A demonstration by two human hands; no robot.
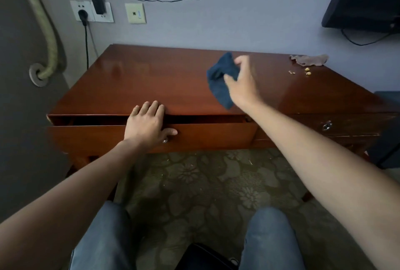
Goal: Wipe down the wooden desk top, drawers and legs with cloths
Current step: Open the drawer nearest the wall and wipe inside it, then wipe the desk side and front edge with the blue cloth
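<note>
Nearest are 2 knees in blue denim above a carpet (pixel 205 185) with a flower pattern. The left hand (pixel 147 124) lies flat, fingers straight, across the left drawer (pixel 216 135), which stands a little open, and the front edge of the glossy reddish wooden table (pixel 151 79). Above the table top, the right hand (pixel 242 83) pinches a soft, crumpled dark blue cloth (pixel 220 81). Far right lie a wrinkled brownish cloth (pixel 309 60) and small yellow crumbs (pixel 307 71).
</note>
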